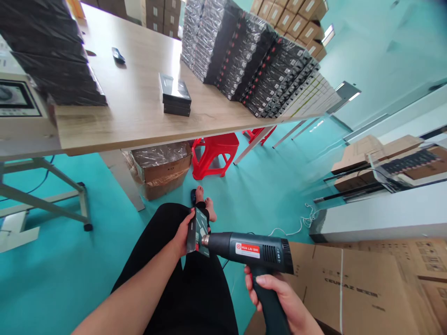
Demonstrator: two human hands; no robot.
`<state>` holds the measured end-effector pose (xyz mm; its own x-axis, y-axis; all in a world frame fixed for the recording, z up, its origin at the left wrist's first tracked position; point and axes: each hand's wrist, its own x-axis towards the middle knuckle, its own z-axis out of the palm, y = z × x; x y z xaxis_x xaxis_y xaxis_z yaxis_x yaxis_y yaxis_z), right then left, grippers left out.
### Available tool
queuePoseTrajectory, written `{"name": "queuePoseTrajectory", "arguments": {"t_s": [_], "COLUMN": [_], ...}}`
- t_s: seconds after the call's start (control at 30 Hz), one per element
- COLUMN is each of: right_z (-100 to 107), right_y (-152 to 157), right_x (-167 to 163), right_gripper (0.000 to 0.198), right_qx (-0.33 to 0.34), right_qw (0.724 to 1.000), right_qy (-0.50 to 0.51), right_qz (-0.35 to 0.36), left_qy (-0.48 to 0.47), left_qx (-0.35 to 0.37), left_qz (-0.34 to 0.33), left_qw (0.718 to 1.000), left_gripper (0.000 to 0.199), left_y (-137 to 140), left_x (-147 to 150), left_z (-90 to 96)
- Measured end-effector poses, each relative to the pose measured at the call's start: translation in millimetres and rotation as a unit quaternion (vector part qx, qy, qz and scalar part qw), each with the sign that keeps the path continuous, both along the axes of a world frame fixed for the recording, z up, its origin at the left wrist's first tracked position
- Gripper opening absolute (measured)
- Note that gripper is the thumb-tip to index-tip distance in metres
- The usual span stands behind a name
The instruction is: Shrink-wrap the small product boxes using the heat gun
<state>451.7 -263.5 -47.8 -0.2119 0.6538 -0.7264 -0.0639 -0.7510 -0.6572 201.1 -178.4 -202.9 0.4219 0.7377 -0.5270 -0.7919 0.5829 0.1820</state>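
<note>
My left hand [183, 232] grips a small dark box [198, 231] by its side, above my lap. The box has a printed face with a light pattern on it. In my right hand [270, 288] is a dark heat gun [256, 251] with a red and white label, my fingers wrapped round its handle. Its metal nozzle [206, 240] points left at the box's printed face, very close to it; whether they touch I cannot tell. Some of my left fingers are hidden behind the box.
On the wooden table [139, 107] stand tall stacks of wrapped black boxes [240, 56] and a short stack of dark boxes [175, 95]. Beneath are a red stool [216, 151] and an open carton [162, 174]. Large cartons [349, 284] stand at my right; a white cord [296, 228] lies on the floor.
</note>
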Motion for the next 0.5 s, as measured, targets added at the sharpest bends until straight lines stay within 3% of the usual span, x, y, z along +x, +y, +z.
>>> {"name": "queuePoseTrajectory", "arguments": {"t_s": [0.1,0.23,0.4,0.5], "right_z": [-6,-15,-10,-5], "right_y": [3,23,43,48], "right_x": [5,-6,-26,-30], "right_gripper": [0.032,0.029,0.033,0.031], "right_qx": [0.021,0.065,0.072,0.098], "right_qw": [0.999,0.995,0.996,0.995], "right_qy": [-0.015,0.005,0.041,0.014], "right_qz": [-0.021,-0.076,0.018,-0.006], "left_qy": [-0.044,-0.008,-0.011,-0.021], "left_qx": [0.001,-0.034,-0.02,-0.013], "left_qz": [0.047,0.044,0.007,-0.017], "left_qw": [0.998,0.998,1.0,1.0], "left_gripper": [0.041,0.029,0.034,0.035], "left_y": [4,6,2,0], "left_x": [-3,-3,-4,-4], "left_z": [5.8,5.6,-1.1,-4.1]}}
